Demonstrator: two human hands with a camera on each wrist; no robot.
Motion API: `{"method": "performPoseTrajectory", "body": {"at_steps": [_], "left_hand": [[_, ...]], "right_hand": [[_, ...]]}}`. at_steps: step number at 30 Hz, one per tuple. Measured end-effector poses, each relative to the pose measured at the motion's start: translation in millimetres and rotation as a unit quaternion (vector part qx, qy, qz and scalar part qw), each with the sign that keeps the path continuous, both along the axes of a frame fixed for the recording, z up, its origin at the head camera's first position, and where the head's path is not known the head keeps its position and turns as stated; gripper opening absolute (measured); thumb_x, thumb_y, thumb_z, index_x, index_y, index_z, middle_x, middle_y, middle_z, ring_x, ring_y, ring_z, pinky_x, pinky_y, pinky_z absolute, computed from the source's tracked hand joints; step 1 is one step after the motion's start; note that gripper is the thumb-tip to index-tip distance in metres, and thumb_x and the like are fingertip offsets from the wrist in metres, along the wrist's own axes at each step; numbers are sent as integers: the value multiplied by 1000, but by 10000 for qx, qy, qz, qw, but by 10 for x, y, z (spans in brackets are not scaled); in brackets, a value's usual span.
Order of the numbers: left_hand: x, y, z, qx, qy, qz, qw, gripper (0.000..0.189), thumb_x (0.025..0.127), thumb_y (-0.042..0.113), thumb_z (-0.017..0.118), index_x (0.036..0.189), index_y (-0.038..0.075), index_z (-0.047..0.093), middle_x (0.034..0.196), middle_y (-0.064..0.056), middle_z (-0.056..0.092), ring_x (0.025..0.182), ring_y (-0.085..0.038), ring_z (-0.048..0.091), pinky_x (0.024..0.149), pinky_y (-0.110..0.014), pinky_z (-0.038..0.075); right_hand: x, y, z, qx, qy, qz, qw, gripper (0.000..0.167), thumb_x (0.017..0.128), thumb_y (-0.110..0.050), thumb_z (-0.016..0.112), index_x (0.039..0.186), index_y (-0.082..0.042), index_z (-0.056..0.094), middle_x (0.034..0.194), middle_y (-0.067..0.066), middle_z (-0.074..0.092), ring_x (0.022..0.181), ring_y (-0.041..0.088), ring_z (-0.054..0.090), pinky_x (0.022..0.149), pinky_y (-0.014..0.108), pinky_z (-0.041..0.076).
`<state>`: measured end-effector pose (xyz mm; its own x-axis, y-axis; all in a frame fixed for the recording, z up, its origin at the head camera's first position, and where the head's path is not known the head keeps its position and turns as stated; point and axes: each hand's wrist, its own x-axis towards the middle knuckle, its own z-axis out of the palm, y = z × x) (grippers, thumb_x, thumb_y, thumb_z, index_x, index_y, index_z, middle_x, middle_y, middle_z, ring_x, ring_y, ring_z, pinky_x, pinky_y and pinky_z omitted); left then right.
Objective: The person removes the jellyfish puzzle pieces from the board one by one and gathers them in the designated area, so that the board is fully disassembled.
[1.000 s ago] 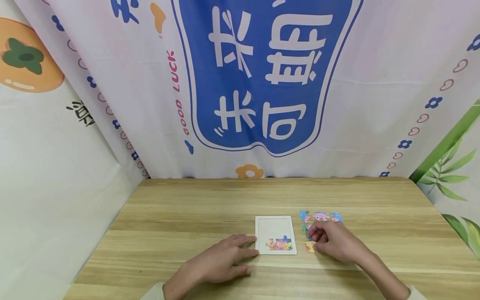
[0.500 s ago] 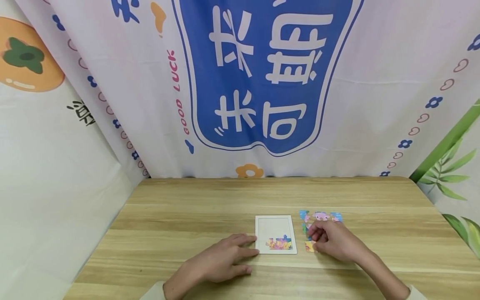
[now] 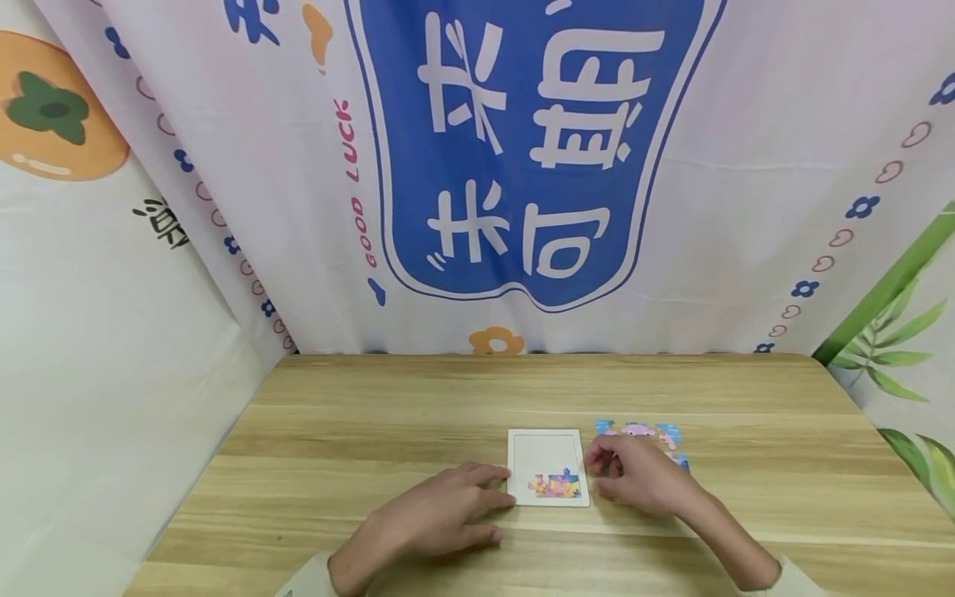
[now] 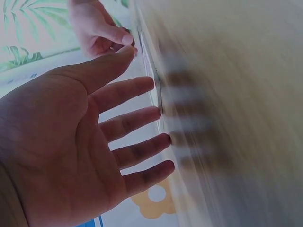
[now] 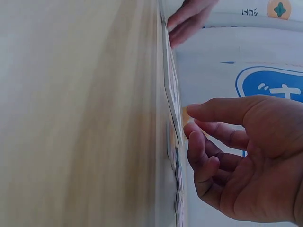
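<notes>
A white puzzle tray (image 3: 539, 454) lies on the table, with a few joined yellow, pink and blue pieces (image 3: 559, 486) in its lower right. Relaxed and nearly straight, the fingers of my left hand (image 3: 440, 516) touch the tray's left edge. My right hand (image 3: 645, 477) is just beyond the tray's right edge, thumb and fingertips brought together on a small puzzle piece that they mostly hide. In the right wrist view, that hand (image 5: 246, 156) is beside the tray's edge (image 5: 171, 82), its other fingers curled.
Loose pieces lie right of the tray, among them a blue corner piece (image 3: 669, 434) and a pink one (image 3: 637, 429); the right hand covers others. The wooden table (image 3: 373, 414) ends at a printed curtain (image 3: 709, 249) behind.
My right hand has moved left from the loose pieces to the tray's right edge. The yellow piece formerly under its thumb is gone from that spot. My left hand stays at the tray.
</notes>
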<state>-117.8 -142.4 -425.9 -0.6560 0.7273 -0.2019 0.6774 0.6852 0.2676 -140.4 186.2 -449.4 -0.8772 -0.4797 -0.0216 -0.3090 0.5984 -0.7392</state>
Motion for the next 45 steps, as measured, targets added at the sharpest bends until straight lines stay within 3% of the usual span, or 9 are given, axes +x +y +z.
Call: {"method": "performPoseTrajectory", "body": {"at_steps": [5,13,20,35,45], "left_hand": [[1,44,20,14,48,-9,10000,46,106,46,66,149,28,66,169,0,46,155,-26,45,126,-47,43],[-75,181,29,68,326,-372,9988,42,107,44,66,146,29,69,168,-4,48,154,-28,47,126,-44,43],[-116,274,33,69,100,-289,9995,41,106,46,67,144,32,70,166,-4,50,154,-26,48,126,-45,43],[-79,274,-38,212,-55,-38,9998,39,104,44,70,140,30,73,163,-4,54,151,-26,49,123,-41,48],[-68,276,-29,189,-104,42,9998,41,104,43,71,142,29,71,165,-4,52,153,-26,47,125,-42,46]], "right_hand": [[-48,-154,19,50,21,55,10000,20,88,-2,82,104,-10,72,91,-4,69,77,5,58,68,21,53],[-130,-379,42,-8,-42,244,9997,21,87,1,83,103,-8,73,95,1,71,74,6,59,65,21,51],[-131,-507,3,153,-153,407,9989,25,83,5,84,102,-9,75,97,2,71,81,12,63,71,22,56],[-130,-539,-46,-1,-98,408,9991,24,84,7,83,99,-11,75,92,-1,71,77,5,62,69,20,56],[-121,-521,-52,-24,74,469,9989,23,84,6,82,98,-11,75,91,-2,72,78,4,62,70,19,56]]}}
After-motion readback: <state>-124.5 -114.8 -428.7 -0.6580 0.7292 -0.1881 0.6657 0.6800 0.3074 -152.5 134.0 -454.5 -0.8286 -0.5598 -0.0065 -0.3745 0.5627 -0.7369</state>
